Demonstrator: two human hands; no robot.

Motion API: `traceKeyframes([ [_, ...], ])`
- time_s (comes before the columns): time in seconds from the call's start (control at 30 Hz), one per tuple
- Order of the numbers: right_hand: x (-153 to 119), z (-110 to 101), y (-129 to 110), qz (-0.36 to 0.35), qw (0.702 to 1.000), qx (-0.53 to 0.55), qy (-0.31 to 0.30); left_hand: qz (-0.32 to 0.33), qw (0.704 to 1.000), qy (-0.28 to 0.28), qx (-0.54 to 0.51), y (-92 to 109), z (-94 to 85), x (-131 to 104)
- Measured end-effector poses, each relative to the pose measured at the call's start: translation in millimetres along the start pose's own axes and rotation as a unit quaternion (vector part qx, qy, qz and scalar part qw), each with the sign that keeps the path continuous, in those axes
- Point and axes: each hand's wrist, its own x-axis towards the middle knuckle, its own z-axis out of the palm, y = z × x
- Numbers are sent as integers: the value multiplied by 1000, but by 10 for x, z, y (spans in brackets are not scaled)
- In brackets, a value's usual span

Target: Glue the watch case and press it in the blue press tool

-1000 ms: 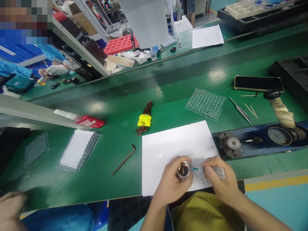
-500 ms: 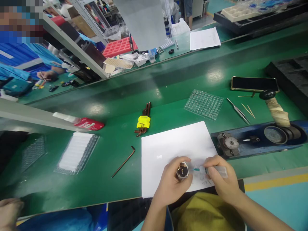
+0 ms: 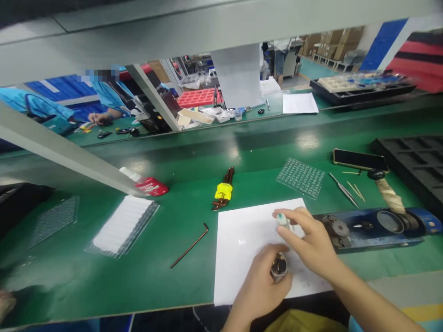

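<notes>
My left hand [image 3: 260, 281] is closed round a small watch case [image 3: 279, 266] with a dark face and a pale metal rim, held just over the near part of a white paper sheet [image 3: 242, 249]. Between the thumb and fingers of my right hand [image 3: 313, 240] is a translucent syringe [image 3: 282, 221] with a green tip, raised above and apart from the watch case. Most of the syringe's body is hidden behind the fingers.
A blue lever press [image 3: 374, 237] stands right of the paper. Beyond lie tweezers [image 3: 344, 190], toothpicks, a phone [image 3: 360, 160] and a clear blister tray [image 3: 301, 177]. Leftward are a hex key [image 3: 189, 246], a yellow-held hex key set [image 3: 224, 191] and a red bottle [image 3: 152, 186]. Other people's hands show at left.
My right hand has lifted the syringe up and away from the watch case, turning its green tip upward. My left hand keeps the watch case. The camera view has tilted up.
</notes>
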Motion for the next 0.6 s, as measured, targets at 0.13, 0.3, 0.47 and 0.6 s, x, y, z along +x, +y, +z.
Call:
traceKeyframes([
  [0.13,554,380,-21,13,997,-48,-57,4,1000,-4,21,-9,-3,-10],
  [0.3,974,833,201,29,982,-138,-124,17,999,-14,31,-80,11,-13],
  [0.47,906,800,138,29,961,-224,-162,14,999,-6,32,-189,58,7],
  [0.6,844,319,-156,2,940,-298,-168,23,998,-13,59,-261,90,13],
])
